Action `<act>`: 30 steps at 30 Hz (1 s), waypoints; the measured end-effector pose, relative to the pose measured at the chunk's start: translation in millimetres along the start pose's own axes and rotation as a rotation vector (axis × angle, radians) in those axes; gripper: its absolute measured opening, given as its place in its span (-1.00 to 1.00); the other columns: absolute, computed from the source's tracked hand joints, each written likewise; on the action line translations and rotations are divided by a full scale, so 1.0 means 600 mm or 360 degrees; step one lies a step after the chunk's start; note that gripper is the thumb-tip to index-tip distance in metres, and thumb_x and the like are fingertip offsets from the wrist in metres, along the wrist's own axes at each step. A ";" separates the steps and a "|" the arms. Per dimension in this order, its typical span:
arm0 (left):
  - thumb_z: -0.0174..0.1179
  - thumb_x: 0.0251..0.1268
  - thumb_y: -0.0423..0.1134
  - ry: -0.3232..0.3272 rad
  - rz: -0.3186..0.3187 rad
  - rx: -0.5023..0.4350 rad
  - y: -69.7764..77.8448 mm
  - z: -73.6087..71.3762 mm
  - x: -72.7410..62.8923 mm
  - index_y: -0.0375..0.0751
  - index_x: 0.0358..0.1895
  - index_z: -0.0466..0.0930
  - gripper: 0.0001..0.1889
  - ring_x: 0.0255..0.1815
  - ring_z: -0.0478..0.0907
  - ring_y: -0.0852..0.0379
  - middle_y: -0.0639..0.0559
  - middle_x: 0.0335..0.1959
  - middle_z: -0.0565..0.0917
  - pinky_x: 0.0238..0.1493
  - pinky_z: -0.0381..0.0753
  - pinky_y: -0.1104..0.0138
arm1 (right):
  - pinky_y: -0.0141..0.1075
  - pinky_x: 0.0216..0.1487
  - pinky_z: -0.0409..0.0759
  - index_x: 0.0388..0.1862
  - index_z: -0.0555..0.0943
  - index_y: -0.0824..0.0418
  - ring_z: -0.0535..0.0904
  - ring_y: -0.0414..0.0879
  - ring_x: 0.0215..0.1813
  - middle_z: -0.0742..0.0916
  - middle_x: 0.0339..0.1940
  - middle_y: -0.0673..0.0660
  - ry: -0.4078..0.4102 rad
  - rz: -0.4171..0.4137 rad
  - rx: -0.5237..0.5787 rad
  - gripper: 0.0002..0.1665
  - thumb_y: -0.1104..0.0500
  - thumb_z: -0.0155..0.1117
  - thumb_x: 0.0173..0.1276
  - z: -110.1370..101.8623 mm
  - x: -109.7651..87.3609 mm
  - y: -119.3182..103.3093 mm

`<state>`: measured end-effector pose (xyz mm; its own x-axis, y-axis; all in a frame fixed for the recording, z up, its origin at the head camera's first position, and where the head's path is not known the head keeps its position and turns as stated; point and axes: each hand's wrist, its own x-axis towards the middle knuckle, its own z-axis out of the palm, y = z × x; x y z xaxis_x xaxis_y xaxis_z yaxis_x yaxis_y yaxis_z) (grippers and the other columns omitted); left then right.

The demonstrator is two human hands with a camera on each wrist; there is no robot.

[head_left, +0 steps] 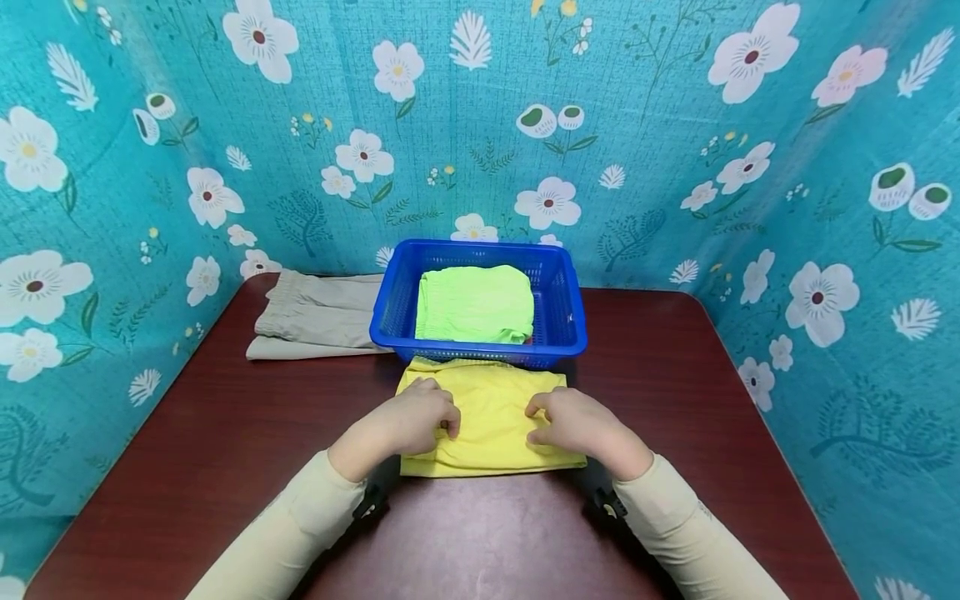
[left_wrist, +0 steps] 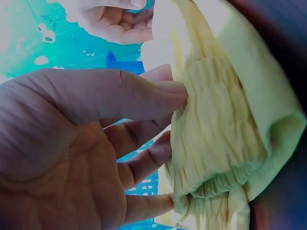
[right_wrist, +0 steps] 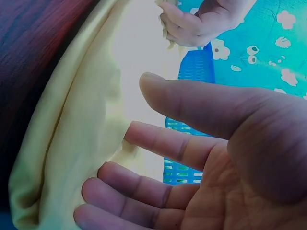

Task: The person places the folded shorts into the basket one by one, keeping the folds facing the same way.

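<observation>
Folded yellow pants (head_left: 491,417) lie flat on the table in front of the blue basket. At their left end, my left hand (head_left: 423,414) has its fingers bent over the cloth. The left wrist view shows its thumb (left_wrist: 158,93) and fingertips at the edge of a gathered elastic band (left_wrist: 216,129), pinching it. My right hand (head_left: 581,425) is over the right end of the pants. In the right wrist view its fingertips (right_wrist: 108,170) touch the yellow cloth, while the thumb stands apart from the fingers.
A blue plastic basket (head_left: 480,348) stands behind the yellow pants with a folded bright green garment (head_left: 476,304) in it. Left of it lie grey pants (head_left: 322,312) with a gathered waistband, partly behind the basket. Floral curtains (head_left: 637,150) close off the dark red table's (head_left: 660,358) back and sides.
</observation>
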<state>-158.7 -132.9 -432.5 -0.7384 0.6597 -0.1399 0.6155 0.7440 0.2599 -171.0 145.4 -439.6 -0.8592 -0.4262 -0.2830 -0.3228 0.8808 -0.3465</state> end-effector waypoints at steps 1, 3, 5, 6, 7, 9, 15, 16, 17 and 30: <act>0.28 -0.06 -0.60 -0.0001 0.0005 -0.0005 0.000 0.000 0.000 0.07 -0.38 0.73 -0.62 -0.04 0.45 -0.04 0.14 -0.35 0.62 0.37 0.32 -0.10 | -0.13 -0.07 0.59 0.03 0.74 0.05 0.56 -0.13 -0.15 0.72 -0.19 0.02 0.0000 0.0001 0.0002 -0.61 -0.02 0.54 0.25 0.000 0.000 0.001; 0.27 -0.06 -0.59 -0.0009 0.0023 -0.0007 -0.003 0.000 0.002 0.07 -0.37 0.73 -0.62 -0.03 0.45 -0.01 0.16 -0.34 0.62 0.36 0.34 -0.05 | -0.13 -0.08 0.59 0.02 0.74 0.05 0.57 -0.13 -0.15 0.72 -0.19 0.02 -0.0003 0.0006 0.0016 -0.61 -0.02 0.54 0.25 -0.001 -0.001 0.003; 0.26 -0.05 -0.58 -0.0013 0.0045 -0.0021 -0.006 -0.001 0.002 0.07 -0.34 0.75 -0.62 -0.06 0.45 0.02 0.17 -0.33 0.64 0.30 0.39 0.02 | -0.14 -0.08 0.60 0.01 0.74 0.05 0.58 -0.13 -0.15 0.73 -0.19 0.02 -0.0008 0.0006 0.0040 -0.62 -0.02 0.54 0.25 -0.002 -0.001 0.005; 0.26 -0.05 -0.58 -0.0006 0.0058 -0.0032 -0.008 -0.002 0.002 0.06 -0.32 0.76 -0.63 -0.07 0.47 0.04 0.17 -0.32 0.66 0.25 0.41 0.06 | -0.14 -0.08 0.60 0.01 0.74 0.05 0.59 -0.14 -0.14 0.74 -0.19 0.02 -0.0007 0.0004 0.0055 -0.63 -0.01 0.54 0.25 -0.002 -0.001 0.006; 0.26 -0.03 -0.58 0.0002 0.0069 -0.0050 -0.010 -0.003 0.002 0.04 -0.30 0.76 -0.63 -0.09 0.49 0.06 0.17 -0.31 0.68 0.20 0.44 0.10 | -0.15 -0.09 0.60 0.00 0.74 0.05 0.60 -0.14 -0.15 0.75 -0.19 0.01 -0.0007 0.0003 0.0072 -0.64 0.00 0.54 0.25 -0.002 0.000 0.008; 0.26 0.01 -0.57 0.0025 0.0069 -0.0084 -0.014 -0.005 0.002 -0.01 -0.23 0.78 -0.64 -0.11 0.53 0.09 0.16 -0.27 0.71 0.12 0.50 0.17 | -0.17 -0.12 0.60 -0.02 0.74 0.05 0.60 -0.15 -0.17 0.75 -0.22 0.00 0.0001 -0.0004 0.0102 -0.66 0.00 0.53 0.26 -0.003 0.001 0.011; 0.25 0.13 -0.54 0.0125 -0.0013 -0.0102 -0.021 -0.006 0.004 -0.08 -0.12 0.77 -0.67 -0.13 0.60 0.13 0.11 -0.24 0.72 0.02 0.58 0.12 | -0.22 -0.21 0.57 -0.08 0.75 0.08 0.55 -0.18 -0.28 0.73 -0.33 -0.07 0.0032 -0.0016 0.0187 -0.70 0.01 0.53 0.27 -0.005 0.005 0.018; 0.27 0.14 -0.52 0.0138 -0.0028 -0.0097 -0.021 -0.006 0.004 -0.06 -0.13 0.77 -0.69 -0.14 0.60 0.14 0.13 -0.25 0.73 0.03 0.56 0.09 | -0.23 -0.22 0.58 -0.09 0.75 0.08 0.55 -0.19 -0.28 0.73 -0.34 -0.08 0.0037 -0.0017 0.0194 -0.71 0.01 0.53 0.27 -0.006 0.005 0.020; 0.29 0.16 -0.49 0.0151 -0.0033 -0.0089 -0.021 -0.007 0.005 -0.04 -0.14 0.77 -0.71 -0.14 0.61 0.15 0.14 -0.26 0.73 0.03 0.55 0.07 | -0.23 -0.21 0.58 -0.10 0.75 0.08 0.56 -0.20 -0.28 0.73 -0.34 -0.09 0.0046 -0.0019 0.0195 -0.72 0.01 0.53 0.27 -0.006 0.005 0.022; 0.38 0.23 -0.34 0.0374 -0.0391 -0.0178 -0.036 -0.020 0.009 -0.15 -0.10 0.76 -0.81 -0.09 0.59 0.05 0.03 -0.19 0.73 0.01 0.63 0.11 | -0.26 -0.28 0.52 -0.17 0.75 0.11 0.50 -0.16 -0.36 0.66 -0.45 -0.08 0.0136 0.0003 0.0235 -0.78 0.04 0.52 0.28 -0.019 0.005 0.042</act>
<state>-179.0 -146.6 -427.0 -0.9119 0.4104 0.0090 0.3873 0.8527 0.3507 -186.2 168.6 -439.1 -0.8923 -0.4001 -0.2089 -0.2648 0.8388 -0.4757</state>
